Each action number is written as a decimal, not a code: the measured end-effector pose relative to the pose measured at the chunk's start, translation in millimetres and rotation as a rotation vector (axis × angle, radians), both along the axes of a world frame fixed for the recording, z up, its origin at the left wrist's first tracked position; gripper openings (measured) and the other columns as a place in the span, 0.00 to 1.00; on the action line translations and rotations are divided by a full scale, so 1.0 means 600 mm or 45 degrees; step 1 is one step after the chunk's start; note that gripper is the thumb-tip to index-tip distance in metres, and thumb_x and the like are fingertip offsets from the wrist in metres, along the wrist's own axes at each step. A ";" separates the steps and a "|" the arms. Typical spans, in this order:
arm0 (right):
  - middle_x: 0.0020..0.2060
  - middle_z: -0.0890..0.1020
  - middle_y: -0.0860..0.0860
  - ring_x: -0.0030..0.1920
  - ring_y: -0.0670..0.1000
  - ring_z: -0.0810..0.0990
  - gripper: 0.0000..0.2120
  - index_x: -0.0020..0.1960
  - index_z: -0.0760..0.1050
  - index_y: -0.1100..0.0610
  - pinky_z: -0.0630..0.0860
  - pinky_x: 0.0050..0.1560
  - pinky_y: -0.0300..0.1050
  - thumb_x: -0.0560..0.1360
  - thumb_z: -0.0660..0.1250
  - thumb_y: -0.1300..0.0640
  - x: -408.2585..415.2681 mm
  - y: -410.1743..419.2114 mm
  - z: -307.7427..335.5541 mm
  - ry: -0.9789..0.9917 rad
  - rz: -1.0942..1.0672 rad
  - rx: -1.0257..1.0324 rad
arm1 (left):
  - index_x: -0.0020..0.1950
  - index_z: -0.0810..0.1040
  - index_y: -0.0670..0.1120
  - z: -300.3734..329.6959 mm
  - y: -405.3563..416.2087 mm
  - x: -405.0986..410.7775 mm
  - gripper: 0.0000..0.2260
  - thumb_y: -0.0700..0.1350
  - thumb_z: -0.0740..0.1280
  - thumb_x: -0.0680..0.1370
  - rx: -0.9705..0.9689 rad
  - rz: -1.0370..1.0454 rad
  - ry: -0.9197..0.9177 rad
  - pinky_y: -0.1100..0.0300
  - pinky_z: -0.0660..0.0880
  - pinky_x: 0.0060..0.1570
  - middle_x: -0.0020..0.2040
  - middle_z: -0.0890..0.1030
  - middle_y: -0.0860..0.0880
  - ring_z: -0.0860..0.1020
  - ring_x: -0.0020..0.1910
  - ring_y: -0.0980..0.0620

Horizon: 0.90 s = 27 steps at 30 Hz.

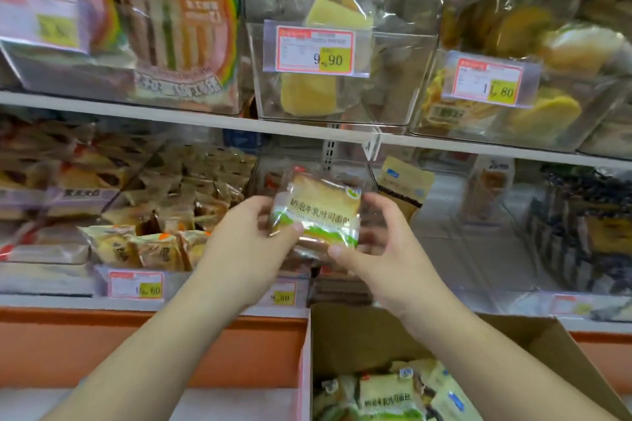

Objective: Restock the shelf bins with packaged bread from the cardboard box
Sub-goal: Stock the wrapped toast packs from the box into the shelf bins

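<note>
Your left hand point(253, 236) and right hand point(379, 249) grip a glossy, square bread pack point(316, 212), fingers point(372, 207) clasping its crinkled edges, before the clear bin point(345, 294), above the box point(376, 335).

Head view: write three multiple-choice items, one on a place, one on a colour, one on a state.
1. Where is the cardboard box?
A. below the hands, at lower right
B. on the top shelf
C. left of the orange panel

2. What colour is the price patch on the 9.90 tag?
A. blue
B. yellow
C. black

3. How is the bread packet held?
A. by neither hand
B. by one hand
C. by both hands

Answers: 1 A, the open box sits under the wrists. 2 B, the digits sit on yellow. 3 C, the left hand and the right hand both grip it.
</note>
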State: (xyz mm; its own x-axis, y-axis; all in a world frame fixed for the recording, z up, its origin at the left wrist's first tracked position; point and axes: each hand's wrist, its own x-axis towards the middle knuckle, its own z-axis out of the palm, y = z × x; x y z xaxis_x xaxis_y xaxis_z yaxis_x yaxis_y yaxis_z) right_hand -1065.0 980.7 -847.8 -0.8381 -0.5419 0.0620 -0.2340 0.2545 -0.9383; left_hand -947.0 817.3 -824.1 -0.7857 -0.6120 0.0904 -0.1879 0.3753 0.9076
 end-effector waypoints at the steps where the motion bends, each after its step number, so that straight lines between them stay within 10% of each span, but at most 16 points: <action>1: 0.59 0.83 0.42 0.53 0.46 0.86 0.40 0.77 0.64 0.38 0.84 0.58 0.53 0.73 0.81 0.54 -0.016 -0.021 0.003 0.029 -0.016 -0.005 | 0.64 0.77 0.56 0.002 -0.016 -0.016 0.14 0.54 0.71 0.80 -0.153 0.011 -0.053 0.55 0.81 0.53 0.53 0.84 0.58 0.83 0.50 0.56; 10: 0.62 0.83 0.44 0.62 0.50 0.82 0.31 0.74 0.72 0.44 0.75 0.58 0.39 0.74 0.79 0.44 -0.142 -0.181 0.010 0.460 -0.011 0.515 | 0.75 0.69 0.52 0.009 -0.148 -0.168 0.24 0.52 0.70 0.79 -0.727 -0.018 -0.580 0.49 0.73 0.68 0.66 0.80 0.47 0.77 0.66 0.43; 15: 0.63 0.78 0.48 0.65 0.55 0.77 0.22 0.70 0.75 0.42 0.78 0.67 0.54 0.77 0.73 0.43 -0.166 -0.211 -0.013 0.588 0.038 0.717 | 0.81 0.63 0.54 -0.018 -0.178 -0.190 0.30 0.57 0.66 0.80 -0.882 0.021 -0.817 0.35 0.49 0.79 0.81 0.64 0.44 0.55 0.82 0.35; 22: 0.73 0.76 0.50 0.73 0.57 0.72 0.32 0.80 0.68 0.44 0.73 0.74 0.57 0.78 0.74 0.46 -0.164 -0.199 -0.023 0.601 0.087 0.692 | 0.73 0.72 0.51 -0.023 -0.171 -0.191 0.24 0.61 0.65 0.81 -0.907 0.024 -0.823 0.38 0.54 0.77 0.71 0.77 0.47 0.70 0.74 0.41; 27: 0.70 0.79 0.47 0.69 0.54 0.77 0.30 0.79 0.67 0.40 0.78 0.69 0.52 0.79 0.72 0.48 -0.146 -0.156 -0.008 0.595 0.131 0.630 | 0.83 0.59 0.52 -0.015 -0.147 -0.165 0.33 0.61 0.64 0.81 -1.023 0.023 -0.832 0.39 0.52 0.78 0.82 0.62 0.47 0.57 0.81 0.39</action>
